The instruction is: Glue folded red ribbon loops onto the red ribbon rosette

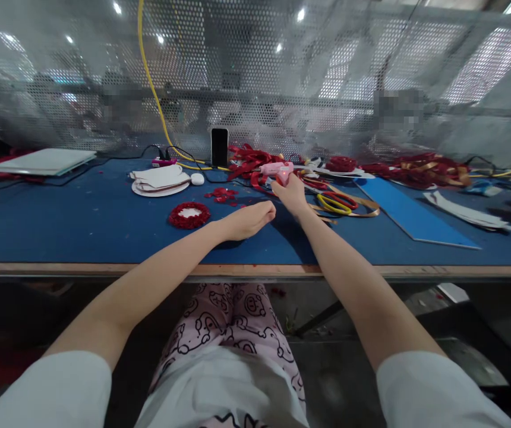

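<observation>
My right hand (292, 195) is wrapped round the handle of a pink glue gun (273, 168), whose nozzle points left over a heap of red ribbon. My left hand (249, 221) is closed just above the blue table, its fingers curled inward; anything inside them is hidden. Left of that hand lies a round piece with dark red ruffled ribbon (176, 216) about a white centre. Small red ribbon pieces (222, 194) are scattered behind my left hand. Scissors with yellow and red handles (333, 205) rest to the right of my right hand.
White cut-out sheets (160, 177) are stacked at the back left near a propped phone (219, 147). Red and gold ribbon (429, 169) is piled at the back right, behind a blue board (416, 214). A yellow cable (152, 83) hangs before the perforated metal screen (246, 65).
</observation>
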`<state>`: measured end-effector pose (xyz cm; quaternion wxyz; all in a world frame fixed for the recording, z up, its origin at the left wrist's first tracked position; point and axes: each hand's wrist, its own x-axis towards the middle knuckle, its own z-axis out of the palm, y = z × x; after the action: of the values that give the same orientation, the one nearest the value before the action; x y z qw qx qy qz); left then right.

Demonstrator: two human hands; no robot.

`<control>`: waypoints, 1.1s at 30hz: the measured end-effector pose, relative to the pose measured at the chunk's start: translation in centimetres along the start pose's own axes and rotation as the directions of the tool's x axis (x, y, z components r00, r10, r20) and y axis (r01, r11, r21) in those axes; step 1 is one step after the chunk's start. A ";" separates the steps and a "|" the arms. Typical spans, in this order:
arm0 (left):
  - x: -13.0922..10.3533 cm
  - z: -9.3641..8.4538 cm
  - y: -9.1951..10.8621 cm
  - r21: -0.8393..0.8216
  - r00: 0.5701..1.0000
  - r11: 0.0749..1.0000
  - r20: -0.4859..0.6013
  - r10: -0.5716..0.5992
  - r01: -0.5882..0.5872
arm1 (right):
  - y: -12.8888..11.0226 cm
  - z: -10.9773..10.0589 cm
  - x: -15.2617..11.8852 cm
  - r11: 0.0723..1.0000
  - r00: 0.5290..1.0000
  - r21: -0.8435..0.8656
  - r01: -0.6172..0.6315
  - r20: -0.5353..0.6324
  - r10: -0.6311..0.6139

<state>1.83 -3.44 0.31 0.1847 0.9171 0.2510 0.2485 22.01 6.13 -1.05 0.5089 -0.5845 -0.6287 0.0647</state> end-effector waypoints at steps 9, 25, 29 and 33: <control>0.4 1.1 4.4 -0.367 0.897 0.915 0.327 0.298 -0.171 | 0.0 0.3 0.0 0.998 1.000 -0.059 0.003 -0.001 -0.003; 0.6 -2.7 -0.2 -0.267 0.983 0.953 0.148 -0.107 0.144 | -0.5 0.1 -0.3 0.998 0.999 -0.054 -0.036 0.025 0.037; -0.8 -3.7 -4.6 0.251 0.947 0.924 -0.214 -0.239 0.290 | -0.6 0.1 -0.3 0.997 0.999 -0.077 -0.032 0.036 0.035; -1.5 -3.5 -6.3 0.530 0.948 0.787 -0.202 -0.245 0.316 | -0.8 -0.5 -0.3 0.984 0.997 -0.176 0.010 0.080 0.004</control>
<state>-3.53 1.61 -0.35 -0.0709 0.8661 0.4567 0.1902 21.74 5.40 -0.43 0.4298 -0.6233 -0.6526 0.0313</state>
